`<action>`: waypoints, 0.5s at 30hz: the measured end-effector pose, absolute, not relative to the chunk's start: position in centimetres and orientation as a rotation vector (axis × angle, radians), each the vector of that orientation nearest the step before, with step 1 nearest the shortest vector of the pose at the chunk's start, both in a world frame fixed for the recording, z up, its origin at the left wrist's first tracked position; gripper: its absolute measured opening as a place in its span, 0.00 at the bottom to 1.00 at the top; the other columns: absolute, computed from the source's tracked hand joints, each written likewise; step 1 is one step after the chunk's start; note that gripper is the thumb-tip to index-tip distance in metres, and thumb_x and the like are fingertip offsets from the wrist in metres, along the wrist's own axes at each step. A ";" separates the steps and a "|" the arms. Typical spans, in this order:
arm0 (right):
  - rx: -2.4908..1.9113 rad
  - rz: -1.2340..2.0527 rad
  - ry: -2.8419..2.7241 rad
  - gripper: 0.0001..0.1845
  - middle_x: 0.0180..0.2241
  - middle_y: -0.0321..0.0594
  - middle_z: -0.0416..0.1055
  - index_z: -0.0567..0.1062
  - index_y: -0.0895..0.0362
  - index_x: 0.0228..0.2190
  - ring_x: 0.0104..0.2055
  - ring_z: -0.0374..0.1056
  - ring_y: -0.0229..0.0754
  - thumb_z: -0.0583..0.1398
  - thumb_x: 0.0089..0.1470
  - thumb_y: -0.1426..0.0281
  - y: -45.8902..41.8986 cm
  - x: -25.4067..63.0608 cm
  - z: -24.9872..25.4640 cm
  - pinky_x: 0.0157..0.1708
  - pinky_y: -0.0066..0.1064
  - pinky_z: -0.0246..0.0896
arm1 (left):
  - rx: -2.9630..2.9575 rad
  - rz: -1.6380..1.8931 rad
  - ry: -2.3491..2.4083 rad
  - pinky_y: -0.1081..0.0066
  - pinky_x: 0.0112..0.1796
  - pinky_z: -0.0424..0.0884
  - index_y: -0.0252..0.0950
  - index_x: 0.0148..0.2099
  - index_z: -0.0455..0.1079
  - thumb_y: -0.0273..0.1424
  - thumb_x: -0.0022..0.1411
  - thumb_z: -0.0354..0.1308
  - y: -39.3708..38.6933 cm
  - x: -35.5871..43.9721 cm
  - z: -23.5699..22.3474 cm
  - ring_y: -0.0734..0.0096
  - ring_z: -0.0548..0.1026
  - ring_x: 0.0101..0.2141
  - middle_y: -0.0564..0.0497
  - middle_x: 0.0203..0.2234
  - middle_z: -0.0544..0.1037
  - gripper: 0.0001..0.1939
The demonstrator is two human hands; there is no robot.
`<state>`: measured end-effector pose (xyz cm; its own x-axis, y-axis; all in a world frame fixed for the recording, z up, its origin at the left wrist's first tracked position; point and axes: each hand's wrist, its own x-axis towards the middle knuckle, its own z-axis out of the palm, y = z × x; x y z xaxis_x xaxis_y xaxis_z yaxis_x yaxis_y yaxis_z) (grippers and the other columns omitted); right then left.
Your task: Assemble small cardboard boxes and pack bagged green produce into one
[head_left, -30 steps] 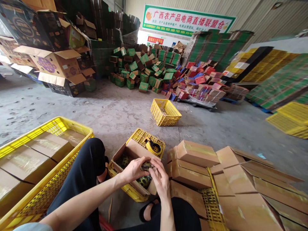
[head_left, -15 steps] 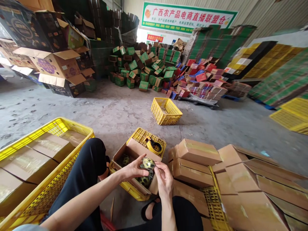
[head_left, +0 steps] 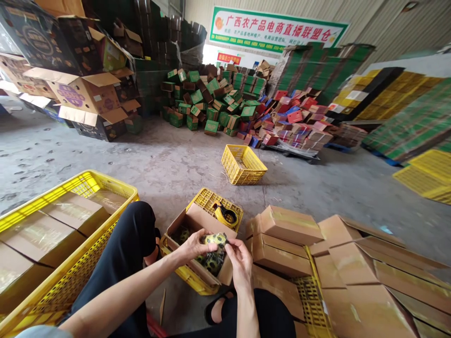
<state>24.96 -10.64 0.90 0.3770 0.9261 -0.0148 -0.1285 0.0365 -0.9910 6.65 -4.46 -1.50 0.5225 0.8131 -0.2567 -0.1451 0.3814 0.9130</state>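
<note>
My left hand [head_left: 194, 245] is closed round a yellow-green bundle with black spots [head_left: 214, 238], perhaps a wrapped fruit; its kind is not clear. At the bundle's right end, the fingertips of my right hand [head_left: 241, 264] pinch what looks like its dark wrapping. Both hands are over an open cardboard box [head_left: 209, 218], where similar spotted bundles [head_left: 213, 264] lie, partly hidden by my left hand. The box rests on a yellow crate [head_left: 201, 196]. Behind its raised flap, a yellow and black tape dispenser [head_left: 226, 216] lies on the crate.
Taped cartons fill a long yellow crate [head_left: 88, 239] on my left. More closed cartons [head_left: 289, 227] are stacked on my right. Ahead on the floor stands another yellow crate [head_left: 244, 164], with heaped green boxes [head_left: 211, 112] and red boxes [head_left: 296, 115] farther back.
My left hand's spread fingers have closed round the spotted bundle, which has turned to lie more level. My right hand stays at its right end.
</note>
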 end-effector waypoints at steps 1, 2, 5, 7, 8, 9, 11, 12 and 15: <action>-1.262 0.965 -0.800 0.18 0.32 0.36 0.79 0.81 0.53 0.32 0.37 0.73 0.45 0.76 0.43 0.56 -10.6 25.1 0.5 0.41 0.34 0.68 | 0.976 0.682 0.798 0.74 0.31 0.67 0.35 0.58 0.70 0.48 0.45 0.79 -4.5 6.4 -1.3 0.71 0.74 0.32 0.50 0.36 0.78 0.43; -1.256 0.960 -0.764 0.19 0.30 0.35 0.78 0.81 0.53 0.31 0.35 0.72 0.43 0.76 0.42 0.56 -10.5 25.3 0.2 0.39 0.33 0.67 | 0.951 0.669 0.787 0.73 0.32 0.68 0.36 0.61 0.68 0.47 0.45 0.79 -4.5 6.2 -1.2 0.69 0.76 0.34 0.48 0.38 0.79 0.45; -1.215 0.984 -0.660 0.19 0.28 0.33 0.77 0.79 0.53 0.30 0.32 0.71 0.41 0.77 0.40 0.58 -10.5 25.7 -0.4 0.36 0.31 0.66 | 0.826 0.664 0.737 0.72 0.35 0.70 0.39 0.65 0.65 0.42 0.42 0.82 -4.6 5.6 -1.0 0.64 0.80 0.38 0.44 0.44 0.81 0.51; -1.184 1.016 -0.595 0.19 0.28 0.32 0.77 0.79 0.53 0.30 0.31 0.71 0.41 0.78 0.39 0.59 -10.5 25.9 -0.5 0.35 0.31 0.66 | 0.733 0.691 0.702 0.71 0.37 0.71 0.40 0.63 0.67 0.39 0.40 0.83 -4.6 5.3 -1.0 0.63 0.81 0.39 0.44 0.45 0.81 0.49; -1.166 1.032 -0.569 0.19 0.28 0.32 0.77 0.79 0.52 0.31 0.31 0.71 0.41 0.78 0.39 0.60 -10.5 26.0 -0.5 0.34 0.31 0.66 | 0.696 0.706 0.688 0.70 0.38 0.72 0.39 0.61 0.69 0.38 0.39 0.83 -4.6 5.2 -1.0 0.64 0.81 0.38 0.45 0.44 0.81 0.47; -1.146 1.046 -0.549 0.19 0.29 0.32 0.77 0.79 0.52 0.31 0.31 0.71 0.40 0.78 0.40 0.60 -10.5 26.1 -0.5 0.34 0.31 0.66 | 0.670 0.719 0.680 0.70 0.38 0.72 0.38 0.57 0.71 0.38 0.39 0.83 -4.6 5.2 -0.9 0.65 0.81 0.37 0.46 0.42 0.81 0.43; -1.105 1.062 -0.521 0.19 0.30 0.32 0.77 0.79 0.51 0.32 0.32 0.72 0.40 0.78 0.40 0.60 -10.5 26.3 -0.5 0.35 0.31 0.67 | 0.652 0.733 0.684 0.70 0.39 0.73 0.34 0.48 0.75 0.39 0.38 0.83 -4.5 5.2 -0.7 0.68 0.80 0.34 0.48 0.36 0.81 0.35; -1.084 1.065 -0.505 0.19 0.30 0.31 0.78 0.79 0.51 0.32 0.32 0.72 0.40 0.78 0.40 0.60 -10.4 26.4 -0.6 0.36 0.31 0.68 | 0.652 0.738 0.697 0.71 0.38 0.73 0.32 0.43 0.76 0.40 0.38 0.83 -4.5 5.2 -0.6 0.70 0.79 0.32 0.49 0.34 0.80 0.32; -1.038 1.067 -0.452 0.19 0.30 0.32 0.78 0.80 0.50 0.32 0.33 0.72 0.40 0.78 0.39 0.61 -10.2 26.6 -0.7 0.36 0.31 0.69 | 0.655 0.769 0.742 0.72 0.36 0.72 0.31 0.34 0.75 0.44 0.37 0.83 -4.3 5.6 -0.3 0.75 0.75 0.28 0.51 0.29 0.79 0.29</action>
<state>26.56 -10.23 -0.71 0.4532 0.8768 -0.1606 -0.4949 0.0977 -0.8635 5.61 -4.34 -0.27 0.4999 0.7958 -0.3418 -0.3698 0.5530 0.7466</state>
